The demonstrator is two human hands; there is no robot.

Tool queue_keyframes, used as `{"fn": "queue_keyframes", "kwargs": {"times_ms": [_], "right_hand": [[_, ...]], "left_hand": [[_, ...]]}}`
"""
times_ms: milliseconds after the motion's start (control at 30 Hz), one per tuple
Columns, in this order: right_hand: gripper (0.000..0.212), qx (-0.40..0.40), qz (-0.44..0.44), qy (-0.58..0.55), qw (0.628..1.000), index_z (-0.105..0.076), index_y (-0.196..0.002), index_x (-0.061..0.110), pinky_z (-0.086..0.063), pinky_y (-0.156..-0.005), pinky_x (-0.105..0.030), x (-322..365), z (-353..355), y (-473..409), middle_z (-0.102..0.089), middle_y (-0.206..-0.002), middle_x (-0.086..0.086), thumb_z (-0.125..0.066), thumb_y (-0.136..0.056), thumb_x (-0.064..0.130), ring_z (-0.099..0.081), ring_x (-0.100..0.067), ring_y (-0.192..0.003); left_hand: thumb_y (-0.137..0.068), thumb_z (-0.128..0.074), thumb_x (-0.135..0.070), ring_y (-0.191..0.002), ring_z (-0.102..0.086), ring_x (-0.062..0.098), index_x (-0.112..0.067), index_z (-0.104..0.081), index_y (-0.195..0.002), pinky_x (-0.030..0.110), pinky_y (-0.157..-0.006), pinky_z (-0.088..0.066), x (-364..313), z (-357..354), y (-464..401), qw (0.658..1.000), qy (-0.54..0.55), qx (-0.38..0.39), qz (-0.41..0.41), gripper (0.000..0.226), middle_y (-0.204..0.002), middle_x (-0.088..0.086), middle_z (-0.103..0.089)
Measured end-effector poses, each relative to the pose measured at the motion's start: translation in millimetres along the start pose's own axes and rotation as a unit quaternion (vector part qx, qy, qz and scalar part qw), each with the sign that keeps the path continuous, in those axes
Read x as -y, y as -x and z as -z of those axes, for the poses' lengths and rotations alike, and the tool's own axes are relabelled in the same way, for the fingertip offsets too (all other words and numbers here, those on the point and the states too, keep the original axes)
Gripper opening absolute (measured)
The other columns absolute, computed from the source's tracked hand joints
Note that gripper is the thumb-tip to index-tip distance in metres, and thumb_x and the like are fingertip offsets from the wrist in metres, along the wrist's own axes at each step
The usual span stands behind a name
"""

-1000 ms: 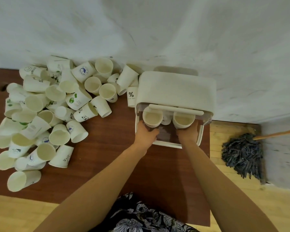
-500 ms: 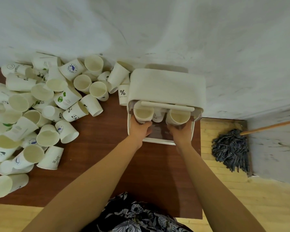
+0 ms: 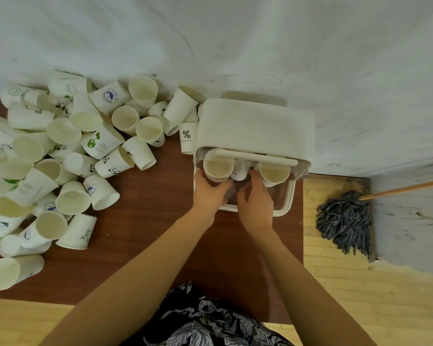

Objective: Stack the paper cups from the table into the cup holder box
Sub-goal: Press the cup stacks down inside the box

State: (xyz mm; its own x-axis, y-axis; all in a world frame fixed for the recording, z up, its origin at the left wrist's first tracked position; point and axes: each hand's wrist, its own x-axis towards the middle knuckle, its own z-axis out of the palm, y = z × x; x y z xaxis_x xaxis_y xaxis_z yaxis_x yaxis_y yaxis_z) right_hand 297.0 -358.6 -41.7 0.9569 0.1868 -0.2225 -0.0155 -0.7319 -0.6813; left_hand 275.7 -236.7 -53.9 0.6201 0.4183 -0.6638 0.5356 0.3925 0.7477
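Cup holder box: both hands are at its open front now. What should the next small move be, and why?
Probably draw the right hand back and reach for a loose cup in the pile. The cup holder box already shows a left cup and a right cup seated, the left hand steadies the box, and many cups remain on the table.

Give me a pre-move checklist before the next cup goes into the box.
1. Cup holder box open at the front: ok.
2. Left cup stack seated in the box: ok, left hand holds it.
3. Right cup stack seated: ok.
4. Right hand free to fetch a cup: cannot tell, fingers reach between the stacks.
5. Loose cups within reach on the table: ok.
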Motion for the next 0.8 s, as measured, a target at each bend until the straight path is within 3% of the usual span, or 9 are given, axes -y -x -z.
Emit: {"fn": "queue_keyframes", "kwargs": {"times_ms": [67, 167, 400, 500, 633, 733, 800], "right_hand": [[0.053, 0.011, 0.025, 0.037, 0.999, -0.026, -0.142, 0.026, -0.055, -0.065, -0.045, 5.7, -1.9, -7.0, -0.061, -0.116, -0.009, -0.050, -0.095, 0.022, -0.063, -0.030, -0.078], [0.054, 0.025, -0.029, 0.030, 0.999, -0.027, -0.142, 0.019, -0.053, -0.072, -0.047, 14.8, -6.4, -20.9, -0.053, -0.132, -0.014, -0.051, -0.093, 0.021, -0.063, -0.040, -0.085], [0.071, 0.062, -0.197, -0.099, 0.973, -0.013, -0.151, 0.023, -0.054, -0.078, -0.045, 18.8, -24.7, -43.1, -0.062, -0.117, -0.015, -0.051, -0.091, 0.032, -0.064, -0.039, -0.094], [0.067, 0.066, -0.218, -0.079, 0.970, -0.025, -0.143, 0.016, -0.054, -0.078, -0.045, 10.9, -39.0, -55.4, -0.065, -0.114, -0.017, -0.054, -0.088, 0.041, -0.064, -0.037, -0.095], [0.040, 0.056, -0.226, -0.080, 0.969, -0.054, -0.123, 0.004, -0.052, -0.088, -0.042, 18.7, -35.7, -63.3, -0.064, -0.112, -0.014, -0.061, -0.091, 0.026, -0.062, -0.032, -0.103], [0.019, 0.060, -0.257, -0.110, 0.958, -0.064, -0.110, 0.010, -0.049, -0.072, -0.036, 27.7, -35.7, -65.4, -0.066, -0.102, -0.010, -0.055, -0.094, 0.014, -0.064, -0.031, -0.096], [0.018, 0.034, -0.256, -0.109, 0.960, -0.065, -0.107, 0.011, -0.050, -0.071, -0.036, 24.9, -37.8, -66.2, -0.067, -0.100, -0.010, -0.057, -0.092, 0.017, -0.064, -0.031, -0.095]], "left_hand": [[-0.067, -0.083, -0.039, -0.096, -0.070, 0.023, -0.028, -0.043, -0.133, 0.039, -0.072, -0.061, -7.6, 2.8, 2.6, 0.999, 0.033, 0.018, 0.034, 0.078, -0.118, 0.002, -0.064], [-0.075, -0.081, -0.034, -0.100, -0.068, 0.028, -0.028, -0.037, -0.138, 0.037, -0.073, -0.061, -19.4, 2.1, 2.8, 0.994, 0.085, 0.014, 0.064, 0.077, -0.119, 0.001, -0.061], [-0.081, -0.075, -0.027, -0.099, -0.069, 0.034, -0.026, -0.043, -0.133, 0.045, -0.073, -0.060, -28.2, -2.5, -0.8, 0.987, 0.132, 0.023, 0.088, 0.060, -0.116, 0.014, -0.064], [-0.081, -0.071, -0.022, -0.103, -0.067, 0.036, -0.024, -0.043, -0.134, 0.047, -0.080, -0.059, -26.5, 0.9, -2.8, 0.987, 0.125, 0.011, 0.098, 0.059, -0.117, 0.014, -0.063], [-0.088, -0.057, -0.012, -0.101, -0.068, 0.031, -0.019, -0.045, -0.130, 0.038, -0.078, -0.059, -27.2, 5.6, -3.5, 0.991, 0.097, 0.010, 0.088, 0.044, -0.118, 0.014, -0.063], [-0.091, -0.054, -0.011, -0.103, -0.066, 0.032, -0.015, -0.044, -0.126, 0.033, -0.076, -0.059, -30.7, 8.1, -4.0, 0.993, 0.080, -0.006, 0.083, 0.036, -0.119, 0.015, -0.061], [-0.093, -0.052, -0.008, -0.106, -0.065, 0.034, -0.015, -0.043, -0.122, 0.031, -0.074, -0.058, -33.0, 7.8, -3.6, 0.992, 0.084, -0.023, 0.089, 0.031, -0.118, 0.014, -0.059]]}}
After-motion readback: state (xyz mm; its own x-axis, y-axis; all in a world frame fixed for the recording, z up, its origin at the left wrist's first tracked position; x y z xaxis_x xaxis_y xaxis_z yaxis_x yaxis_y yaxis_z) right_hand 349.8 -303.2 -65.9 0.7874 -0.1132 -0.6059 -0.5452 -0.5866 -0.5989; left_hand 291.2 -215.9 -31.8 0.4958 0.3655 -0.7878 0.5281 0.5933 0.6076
